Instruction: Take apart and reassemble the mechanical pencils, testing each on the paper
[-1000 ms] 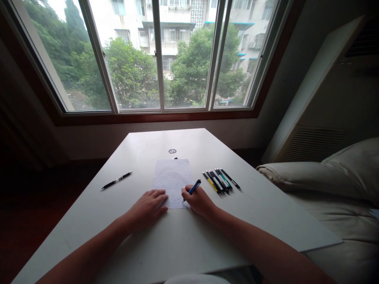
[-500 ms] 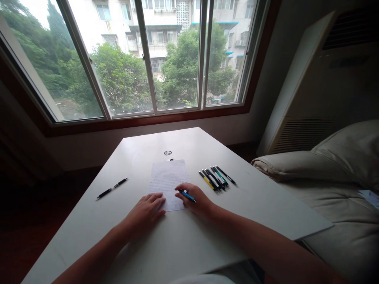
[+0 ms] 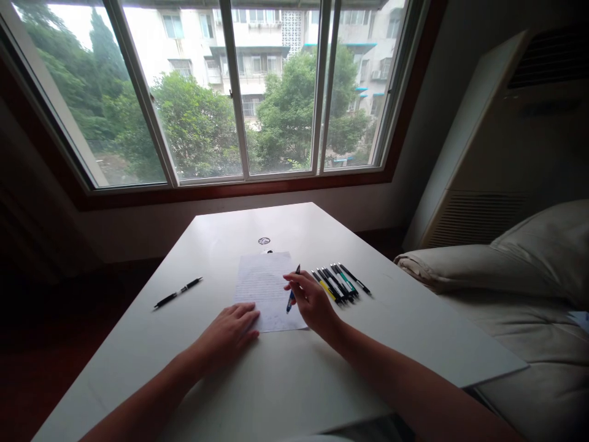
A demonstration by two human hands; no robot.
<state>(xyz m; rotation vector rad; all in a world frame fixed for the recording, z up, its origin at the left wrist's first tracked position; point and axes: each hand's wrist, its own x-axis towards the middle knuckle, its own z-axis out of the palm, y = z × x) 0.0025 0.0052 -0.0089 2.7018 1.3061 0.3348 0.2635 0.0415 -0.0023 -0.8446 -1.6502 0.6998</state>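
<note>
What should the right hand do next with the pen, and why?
Probably lower the pen onto the paper to write: the right hand holds it tip-down over the paper's right edge, and the left hand lies flat on the near corner, steadying the sheet.

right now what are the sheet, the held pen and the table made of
Sheet: thin matte white paper, lying flat, faint written lines. Blue pen in the right hand: likely plastic, smooth coloured barrel. Table: smooth white top with soft window sheen; laminate or painted board, cannot tell which.
</note>
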